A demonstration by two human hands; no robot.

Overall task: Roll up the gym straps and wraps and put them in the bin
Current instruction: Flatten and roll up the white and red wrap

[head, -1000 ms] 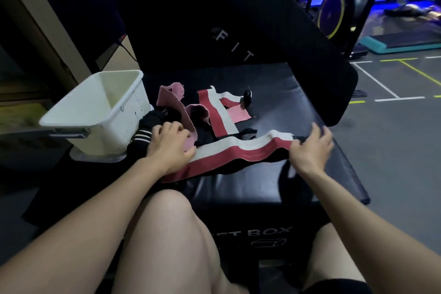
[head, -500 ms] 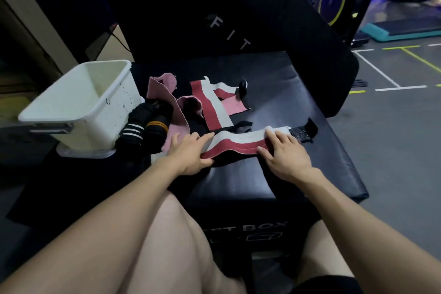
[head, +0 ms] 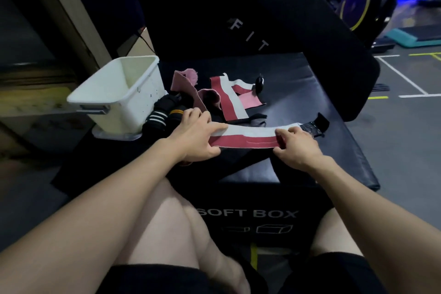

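My left hand presses flat and my right hand pinches the red-and-white wrap on the soft box; pink wraps and black rolls crowd the white bin.

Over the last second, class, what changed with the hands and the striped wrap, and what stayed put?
The right hand slid in from the wrap's black end and now takes a pinching grip on the red-and-white wrap. The left hand moved off the pile onto the wrap's left part, fingers flat. The white bin, the black rolls and the pink wraps stayed put.
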